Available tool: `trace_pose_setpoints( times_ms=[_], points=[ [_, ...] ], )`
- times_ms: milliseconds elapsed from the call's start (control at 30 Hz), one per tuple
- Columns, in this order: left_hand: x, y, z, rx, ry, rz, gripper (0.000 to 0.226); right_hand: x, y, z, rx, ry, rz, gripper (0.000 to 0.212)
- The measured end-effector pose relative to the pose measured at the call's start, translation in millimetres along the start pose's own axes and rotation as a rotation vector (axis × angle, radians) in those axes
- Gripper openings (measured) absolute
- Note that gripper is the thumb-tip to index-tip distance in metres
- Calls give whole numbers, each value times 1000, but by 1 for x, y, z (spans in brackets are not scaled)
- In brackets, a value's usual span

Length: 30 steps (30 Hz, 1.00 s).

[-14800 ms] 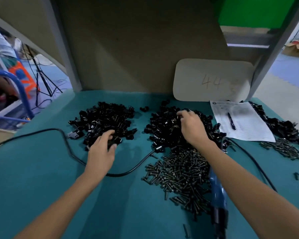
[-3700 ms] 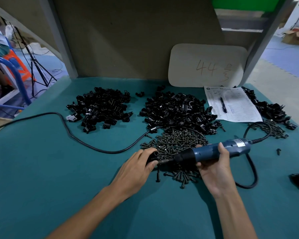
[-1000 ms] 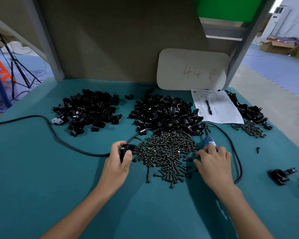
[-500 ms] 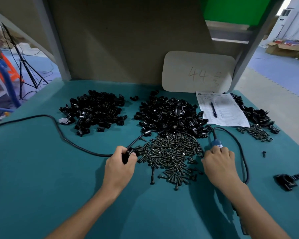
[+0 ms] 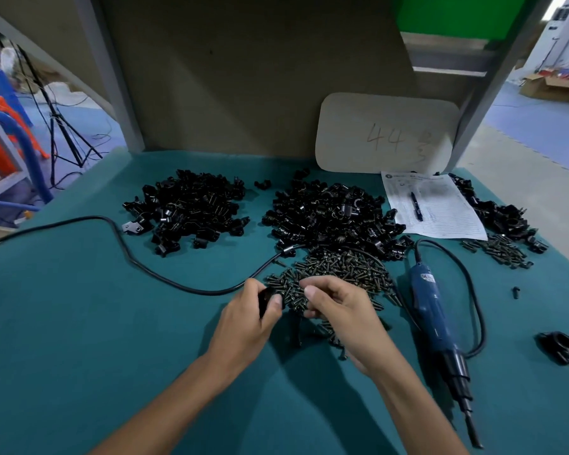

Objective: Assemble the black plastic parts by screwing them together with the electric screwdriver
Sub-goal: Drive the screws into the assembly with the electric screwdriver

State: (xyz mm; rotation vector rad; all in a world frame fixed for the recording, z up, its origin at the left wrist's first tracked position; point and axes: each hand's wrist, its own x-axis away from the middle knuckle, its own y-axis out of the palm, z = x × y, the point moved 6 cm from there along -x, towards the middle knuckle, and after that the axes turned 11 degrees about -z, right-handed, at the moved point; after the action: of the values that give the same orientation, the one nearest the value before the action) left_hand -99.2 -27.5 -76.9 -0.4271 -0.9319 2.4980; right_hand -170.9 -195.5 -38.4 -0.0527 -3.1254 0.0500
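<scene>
My left hand (image 5: 248, 318) grips a small black plastic part (image 5: 265, 299) at the near left edge of the screw pile (image 5: 340, 270). Close beside it, my right hand (image 5: 340, 311) has its fingers curled down into the pile and pinches a screw. The blue electric screwdriver (image 5: 436, 311) lies loose on the green table (image 5: 79, 323) to the right of my right hand, its bit pointing toward me. Two heaps of black parts sit further back, one on the left (image 5: 188, 208) and one in the middle (image 5: 332, 215).
A black cable (image 5: 128, 254) curves across the table's left half. A paper sheet with a pen (image 5: 434, 205) lies at the back right, with another heap of parts (image 5: 500, 215) and some screws (image 5: 500, 251) beside it. An assembled black piece (image 5: 559, 348) sits at the right edge.
My right hand let go of the screwdriver, which now lies on the table, and moved left onto the screw pile. My left hand still holds the black part.
</scene>
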Motion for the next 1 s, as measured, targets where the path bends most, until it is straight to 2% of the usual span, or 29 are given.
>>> trace_pose_setpoints(
  times_ms=[100,200,267,367,500,767,1000],
  points=[
    [0,2,1,-37,12,-11,37,-4,-1,2,-5,-2,67,6],
    [2,4,5,-93,60,-1,32,-5,-3,5,91,18,104,10],
    [4,5,9,-115,116,6,31,-6,-2,8,127,28,95,8],
    [7,4,14,-125,173,4,28,-5,1,16,27,45,69,8],
    [9,3,16,-107,184,-21,26,-4,4,22,18,56,49,16],
    [9,4,20,-140,202,-64,25,-4,4,23,-17,30,32,16],
    [10,6,23,-197,220,-107,28,-6,5,23,53,32,-61,19]
  ],
)
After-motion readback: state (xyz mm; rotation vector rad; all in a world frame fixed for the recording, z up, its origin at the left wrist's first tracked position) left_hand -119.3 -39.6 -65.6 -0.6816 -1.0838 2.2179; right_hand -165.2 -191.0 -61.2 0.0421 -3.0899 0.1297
